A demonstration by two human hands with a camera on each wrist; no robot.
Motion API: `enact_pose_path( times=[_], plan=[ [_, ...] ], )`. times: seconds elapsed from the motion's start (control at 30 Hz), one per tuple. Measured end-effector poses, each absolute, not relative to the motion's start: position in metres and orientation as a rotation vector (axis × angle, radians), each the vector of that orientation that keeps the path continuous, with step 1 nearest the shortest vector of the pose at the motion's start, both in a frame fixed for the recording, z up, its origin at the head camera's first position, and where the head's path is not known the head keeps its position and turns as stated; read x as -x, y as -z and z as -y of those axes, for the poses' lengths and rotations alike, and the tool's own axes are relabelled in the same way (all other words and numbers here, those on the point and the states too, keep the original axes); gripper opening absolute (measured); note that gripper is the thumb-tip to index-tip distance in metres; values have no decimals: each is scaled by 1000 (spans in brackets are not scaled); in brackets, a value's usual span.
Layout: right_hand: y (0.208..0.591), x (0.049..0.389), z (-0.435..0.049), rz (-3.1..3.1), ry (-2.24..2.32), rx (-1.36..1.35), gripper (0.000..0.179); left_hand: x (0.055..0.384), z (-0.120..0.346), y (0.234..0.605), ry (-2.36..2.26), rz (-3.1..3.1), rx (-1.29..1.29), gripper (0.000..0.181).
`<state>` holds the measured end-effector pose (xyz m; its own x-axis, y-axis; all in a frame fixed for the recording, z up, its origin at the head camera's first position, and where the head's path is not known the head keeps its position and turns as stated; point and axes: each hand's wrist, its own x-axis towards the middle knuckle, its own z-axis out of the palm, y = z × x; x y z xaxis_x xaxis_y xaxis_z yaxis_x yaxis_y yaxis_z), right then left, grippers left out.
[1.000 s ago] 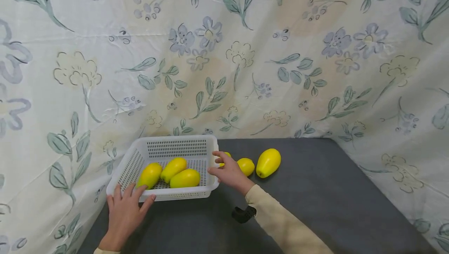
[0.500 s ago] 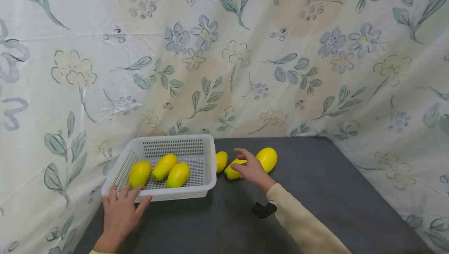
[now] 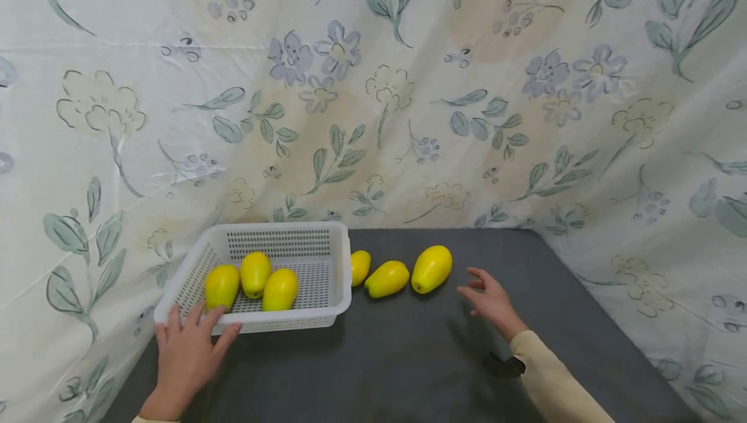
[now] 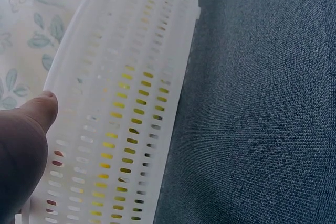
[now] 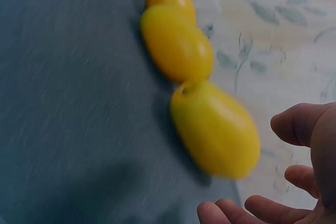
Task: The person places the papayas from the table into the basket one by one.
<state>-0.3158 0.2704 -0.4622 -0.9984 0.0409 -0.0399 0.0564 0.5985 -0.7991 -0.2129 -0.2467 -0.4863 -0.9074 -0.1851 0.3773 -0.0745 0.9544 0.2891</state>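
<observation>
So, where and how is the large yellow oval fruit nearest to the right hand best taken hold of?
The large yellow oval fruit is probably best gripped round its wide middle, the right hand coming from the right: it narrows toward the near end, and a smaller yellow oval fruit lies to its left.

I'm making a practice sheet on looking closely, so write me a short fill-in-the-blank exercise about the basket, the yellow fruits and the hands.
1. The left hand holds the rim of the basket, whose colour is ____.
2. In the head view, ____ yellow fruits show inside it.
3. On the dark table, the loose fruits lie to the basket's ____ in that view.
4. The right hand holds ____.

Missing words: white; three; right; nothing.
</observation>
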Motion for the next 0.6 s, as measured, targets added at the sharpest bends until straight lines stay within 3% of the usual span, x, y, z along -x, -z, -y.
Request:
enact_pose_path(
  times=[0.6],
  plan=[
    [490,314,-285,-2793,1384,-123,70,211,247,485,380,2686,-179,53]
  ],
)
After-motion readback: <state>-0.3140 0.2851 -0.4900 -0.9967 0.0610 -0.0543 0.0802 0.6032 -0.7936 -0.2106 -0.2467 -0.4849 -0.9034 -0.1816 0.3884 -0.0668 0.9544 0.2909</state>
